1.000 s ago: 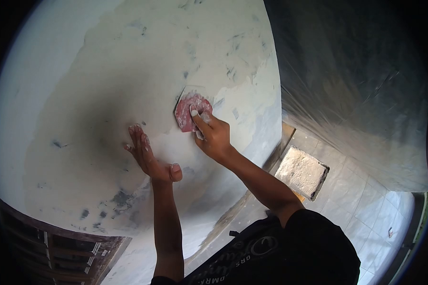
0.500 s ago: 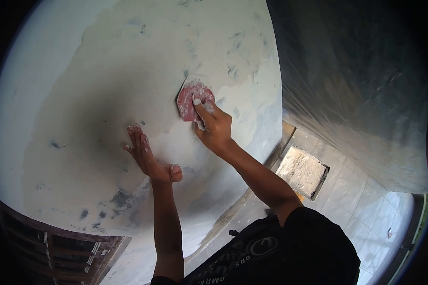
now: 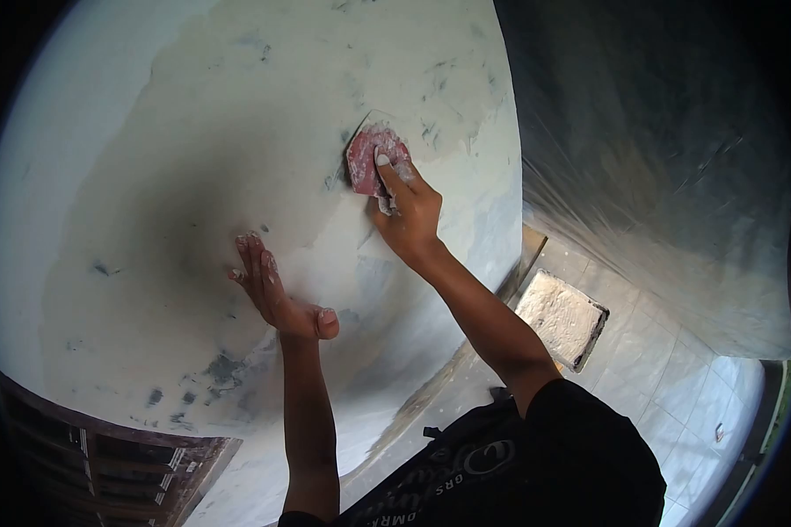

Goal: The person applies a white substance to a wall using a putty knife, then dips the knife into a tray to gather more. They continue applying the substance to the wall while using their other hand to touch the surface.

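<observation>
My right hand (image 3: pixel 409 215) grips a red putty spreader (image 3: pixel 369 156), its thumb laid along the tool's face. White paste is smeared over the spreader and the fingers, and its thin edge lies against a pale plastered wall (image 3: pixel 237 167). Lower and to the left, my left hand (image 3: pixel 277 299) is open against the wall, fingers stretched out and thumb apart, with white paste on its fingertips. Dark blue-grey spots and patches show through the wall's coating around both hands.
A shallow tray (image 3: pixel 558 321) of whitish paste sits on the tiled floor (image 3: pixel 650 369) at the right. Plastic sheeting (image 3: pixel 659 193) hangs along the right side. A dark brown framed opening with bars (image 3: pixel 123 465) borders the wall at lower left.
My right hand has slid the spreader up and slightly right along the wall. My left hand has stayed in nearly the same place.
</observation>
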Motion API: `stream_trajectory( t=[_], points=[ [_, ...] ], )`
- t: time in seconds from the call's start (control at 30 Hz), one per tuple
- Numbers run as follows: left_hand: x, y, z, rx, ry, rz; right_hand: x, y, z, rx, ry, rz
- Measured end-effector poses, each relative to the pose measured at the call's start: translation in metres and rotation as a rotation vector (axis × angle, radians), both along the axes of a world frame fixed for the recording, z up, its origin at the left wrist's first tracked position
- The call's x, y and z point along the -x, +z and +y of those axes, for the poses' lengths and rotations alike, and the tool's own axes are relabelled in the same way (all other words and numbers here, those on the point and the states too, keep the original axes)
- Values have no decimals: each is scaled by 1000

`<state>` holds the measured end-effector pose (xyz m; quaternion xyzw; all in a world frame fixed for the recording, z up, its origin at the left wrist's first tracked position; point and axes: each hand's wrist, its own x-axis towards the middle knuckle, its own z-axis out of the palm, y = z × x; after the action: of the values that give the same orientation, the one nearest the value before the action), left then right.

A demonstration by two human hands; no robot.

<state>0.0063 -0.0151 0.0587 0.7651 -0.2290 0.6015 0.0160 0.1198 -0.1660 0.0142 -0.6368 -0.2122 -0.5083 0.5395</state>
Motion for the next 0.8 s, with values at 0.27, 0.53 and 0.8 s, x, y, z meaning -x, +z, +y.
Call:
stream_trajectory(
  t=[0.27,0.53,0.8],
  points=[
    [-1,-7,8,36,49,33,84,-74,6,120,241,-121],
    [-1,2,0,-38,-1,9,19,-20,-16,-30,62,117],
    [-3,-1,9,-37,40,34,98,-86,17,95,311,4]
  ],
)
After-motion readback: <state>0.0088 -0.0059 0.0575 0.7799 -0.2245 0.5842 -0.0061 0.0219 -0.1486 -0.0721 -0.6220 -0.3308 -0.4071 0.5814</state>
